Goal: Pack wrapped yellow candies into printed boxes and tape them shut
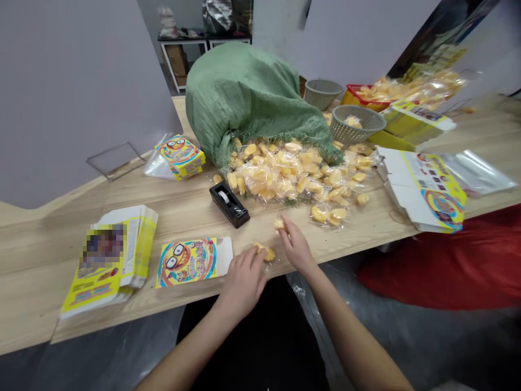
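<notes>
My left hand (244,276) is at the table's front edge, its fingers closed on a small yellow piece in a clear wrapper (267,253). Between the thumb and fingertips of my right hand (297,247) is another small pale-yellow piece (279,224), pinched a little above the table. Just left of my left hand lies a flat printed box (187,263) with a cartoon face. Beyond both hands, a heap of wrapped yellow pieces (280,171) spills from a green woven sack (244,87). A black tape dispenser (230,204) stands in front of the heap.
Stacked flat boxes (138,244) lie at the left, with cartoon-faced cards (181,155) behind. Grey baskets (358,127), a red-rimmed crate (352,95) and an open carton (423,187) stand right. Clear bags (478,171) lie beside the carton. Red cloth (448,271) hangs below.
</notes>
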`<state>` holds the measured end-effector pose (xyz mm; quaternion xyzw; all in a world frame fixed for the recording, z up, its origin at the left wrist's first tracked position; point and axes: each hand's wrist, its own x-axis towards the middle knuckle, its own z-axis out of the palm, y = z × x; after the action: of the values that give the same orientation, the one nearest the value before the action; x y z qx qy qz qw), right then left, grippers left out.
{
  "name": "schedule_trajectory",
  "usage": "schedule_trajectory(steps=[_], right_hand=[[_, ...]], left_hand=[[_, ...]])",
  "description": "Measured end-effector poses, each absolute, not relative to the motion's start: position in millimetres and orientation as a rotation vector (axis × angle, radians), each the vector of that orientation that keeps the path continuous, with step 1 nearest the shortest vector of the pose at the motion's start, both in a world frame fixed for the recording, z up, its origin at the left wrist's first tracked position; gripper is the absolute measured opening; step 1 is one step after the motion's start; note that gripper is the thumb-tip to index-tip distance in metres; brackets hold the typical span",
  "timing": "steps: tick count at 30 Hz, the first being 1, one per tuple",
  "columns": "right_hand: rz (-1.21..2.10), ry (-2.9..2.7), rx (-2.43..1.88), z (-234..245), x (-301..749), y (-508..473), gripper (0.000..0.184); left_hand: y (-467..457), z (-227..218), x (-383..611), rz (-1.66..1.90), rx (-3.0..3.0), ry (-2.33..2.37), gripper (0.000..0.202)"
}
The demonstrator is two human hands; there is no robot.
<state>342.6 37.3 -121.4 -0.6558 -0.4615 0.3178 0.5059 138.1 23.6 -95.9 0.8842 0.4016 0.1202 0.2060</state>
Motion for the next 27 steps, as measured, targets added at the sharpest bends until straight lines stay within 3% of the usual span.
schedule_trajectory(steps=[5,12,16,21,23,25,27], right_hand=[[1.619,-0.615,-1.033,-87.3,308.8,42.3,0.054],[1.694,-0.484,-0.904,-83.1,301.2,38.8,0.044],[1.465,-0.693,-1.186,-94.0,306.3,40.8,0.051],[0.502,-1.488,-1.835,-112.1,304.3,39.7,0.059],[0.218,-1.743,-1.998,-121.8,293.6,28.1,0.071],[0.11,-1.885,-2.079,-133.0,281.7,11.4,0.081],[0.091,-1.982,-2.07,-143.9,274.4,-3.6,0.073]], left_hand=[[49.7,-77.5,104.8,0.723,2.231,1.369,0.035],[75.8,-107.0,16.4,0.448,2.42,1.718,0.046],[60.3,-114.4,15.7,0.536,2.567,1.729,0.042],[43.9,-93.4,53.1,0.596,2.726,1.423,0.026],[47.9,-89.5,55.0,0.539,2.694,1.438,0.025],[55.8,-91.3,45.8,0.481,2.635,1.531,0.028],[63.9,-97.2,30.9,0.419,2.58,1.604,0.033]])
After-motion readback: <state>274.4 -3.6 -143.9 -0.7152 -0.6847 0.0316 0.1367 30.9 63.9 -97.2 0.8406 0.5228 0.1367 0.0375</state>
